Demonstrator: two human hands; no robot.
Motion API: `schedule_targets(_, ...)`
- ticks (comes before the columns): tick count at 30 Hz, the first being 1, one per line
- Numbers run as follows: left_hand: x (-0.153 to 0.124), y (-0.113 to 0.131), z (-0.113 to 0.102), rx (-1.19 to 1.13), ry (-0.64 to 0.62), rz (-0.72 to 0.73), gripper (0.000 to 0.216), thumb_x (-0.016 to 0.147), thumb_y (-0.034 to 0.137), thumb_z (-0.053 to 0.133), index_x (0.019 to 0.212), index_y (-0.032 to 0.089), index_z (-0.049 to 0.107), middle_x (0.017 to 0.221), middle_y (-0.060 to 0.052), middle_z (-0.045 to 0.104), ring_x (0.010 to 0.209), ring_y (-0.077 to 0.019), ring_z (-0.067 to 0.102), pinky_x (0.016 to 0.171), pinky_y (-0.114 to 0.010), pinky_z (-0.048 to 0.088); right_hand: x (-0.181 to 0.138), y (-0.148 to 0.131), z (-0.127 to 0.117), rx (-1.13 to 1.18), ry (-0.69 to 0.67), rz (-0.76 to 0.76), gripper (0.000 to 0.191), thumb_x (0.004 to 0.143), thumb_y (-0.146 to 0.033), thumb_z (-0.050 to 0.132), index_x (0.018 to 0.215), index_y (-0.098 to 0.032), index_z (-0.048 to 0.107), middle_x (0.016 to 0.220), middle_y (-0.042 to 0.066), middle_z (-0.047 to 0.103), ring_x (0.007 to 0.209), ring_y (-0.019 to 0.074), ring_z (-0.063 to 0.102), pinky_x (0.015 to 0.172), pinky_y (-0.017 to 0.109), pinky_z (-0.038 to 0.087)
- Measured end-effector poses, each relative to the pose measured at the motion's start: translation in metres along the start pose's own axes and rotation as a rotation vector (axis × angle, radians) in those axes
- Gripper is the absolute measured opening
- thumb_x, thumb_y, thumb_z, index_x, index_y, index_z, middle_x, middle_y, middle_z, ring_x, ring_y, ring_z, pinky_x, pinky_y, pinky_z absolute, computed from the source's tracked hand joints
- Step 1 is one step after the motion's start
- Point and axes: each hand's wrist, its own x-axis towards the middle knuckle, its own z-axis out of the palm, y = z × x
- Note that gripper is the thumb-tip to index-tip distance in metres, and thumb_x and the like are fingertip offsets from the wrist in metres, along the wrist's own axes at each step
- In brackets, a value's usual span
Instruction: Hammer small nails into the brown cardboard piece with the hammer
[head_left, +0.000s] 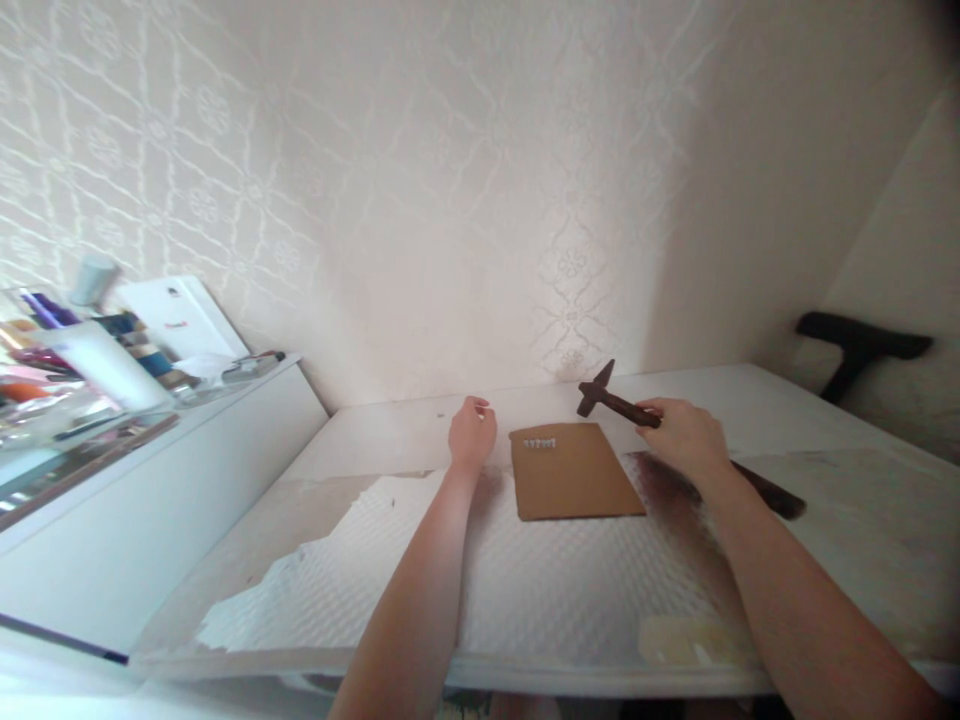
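Observation:
My right hand (688, 438) is wrapped around the dark handle of a hammer (627, 407). The hammer's head is raised above the far right corner of a flat brown board (574, 485), and the end of the handle sticks out behind my wrist. On the board's far left part sits a row of several small silvery pieces (540, 443), too small to name. Just left of the board, my left hand (472, 435) has its fingers curled together; whether anything is in them cannot be made out.
Beneath the board lies a white quilted sheet (315, 590) with a ragged left edge, spread over a white table (862, 500). To the left stands a white cabinet (202, 510) crowded with bottles and a white box (184, 320). A black T-shaped object (862, 340) rises beyond the right side.

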Motion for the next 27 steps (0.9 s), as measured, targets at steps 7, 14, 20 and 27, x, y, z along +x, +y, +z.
schedule_targets(7, -0.002, -0.015, -0.012, 0.381, 0.086, -0.122, 0.039, 0.088, 0.024, 0.037, 0.123, 0.018, 0.054, 0.128, -0.014, 0.058, 0.121, -0.0287, 0.050, 0.101, -0.048, 0.037, 0.005, 0.017, 0.022, 0.005, 0.133, -0.039, 0.024, 0.072, -0.026, 0.058, 0.087, -0.029, 0.077, 0.071, 0.009, 0.071, 0.064, 0.0271, 0.067, 0.056, 0.035, 0.049)
schedule_targets(14, 0.001, -0.024, -0.005, 0.457, -0.135, -0.165, 0.051, 0.091, 0.037, 0.029, 0.136, 0.020, 0.046, 0.152, -0.008, 0.032, 0.141, -0.0348, 0.020, 0.108, -0.064, 0.023, 0.006, 0.023, 0.032, 0.000, 0.170, 0.030, 0.023, 0.073, -0.032, 0.059, 0.086, -0.026, 0.076, 0.065, 0.009, 0.068, 0.055, 0.0233, 0.064, 0.053, 0.033, 0.048)
schedule_targets(20, 0.001, -0.024, -0.005, 0.477, -0.104, -0.128, 0.046, 0.092, 0.031, 0.025, 0.123, 0.019, 0.058, 0.143, -0.010, 0.046, 0.138, -0.0343, 0.029, 0.108, -0.067, 0.019, 0.007, 0.025, 0.037, -0.018, 0.159, 0.044, 0.024, 0.073, -0.033, 0.058, 0.086, -0.024, 0.076, 0.064, 0.011, 0.066, 0.069, 0.0288, 0.064, 0.064, 0.041, 0.051)
schedule_targets(27, 0.000, -0.026, -0.004, 0.481, -0.095, -0.118, 0.046, 0.092, 0.032, 0.028, 0.129, 0.019, 0.051, 0.148, -0.013, 0.038, 0.138, -0.0333, 0.028, 0.106, -0.069, 0.019, 0.001, 0.020, 0.025, 0.060, 0.024, -0.034, 0.028, 0.080, -0.033, 0.053, 0.094, -0.022, 0.074, 0.084, 0.016, 0.068, 0.087, 0.0323, 0.064, 0.077, 0.046, 0.048)
